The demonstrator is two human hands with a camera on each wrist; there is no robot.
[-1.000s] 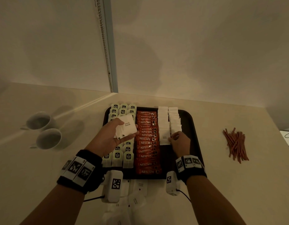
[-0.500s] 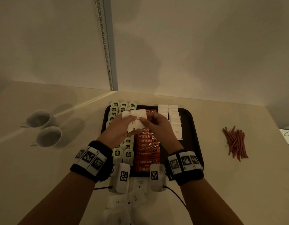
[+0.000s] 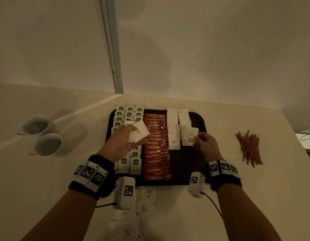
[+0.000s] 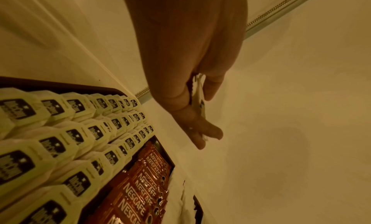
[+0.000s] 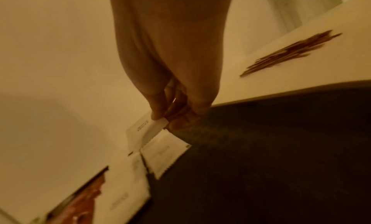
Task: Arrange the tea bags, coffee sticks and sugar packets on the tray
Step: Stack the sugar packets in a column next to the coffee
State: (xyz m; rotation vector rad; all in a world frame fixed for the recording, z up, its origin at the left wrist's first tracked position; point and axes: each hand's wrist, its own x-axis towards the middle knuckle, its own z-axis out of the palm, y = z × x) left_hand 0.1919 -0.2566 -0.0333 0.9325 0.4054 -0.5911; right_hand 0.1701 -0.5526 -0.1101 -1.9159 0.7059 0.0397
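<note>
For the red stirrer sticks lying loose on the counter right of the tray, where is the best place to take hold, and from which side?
Judging by their pose, pinch the red stirrer sticks across the middle of the bundle, coming from above. They lie flat, roughly parallel and fanned at the ends, so the middle gathers most of them. The right hand is nearest but holds a sugar packet.

Dim warm light, cream desk (image 3: 220, 197) with glossy top. Plain off-white walls (image 3: 211, 49) meet in a corner behind the desk; a pale vertical frame strip (image 3: 114, 49) with a metal bead chain (image 3: 108, 46) runs down to the desk's back edge. Two white cups (image 3: 42, 134) sit on the desk's left side, a pile of brown stir sticks (image 3: 250, 148) on its right. Soft shadows on the walls.
</note>
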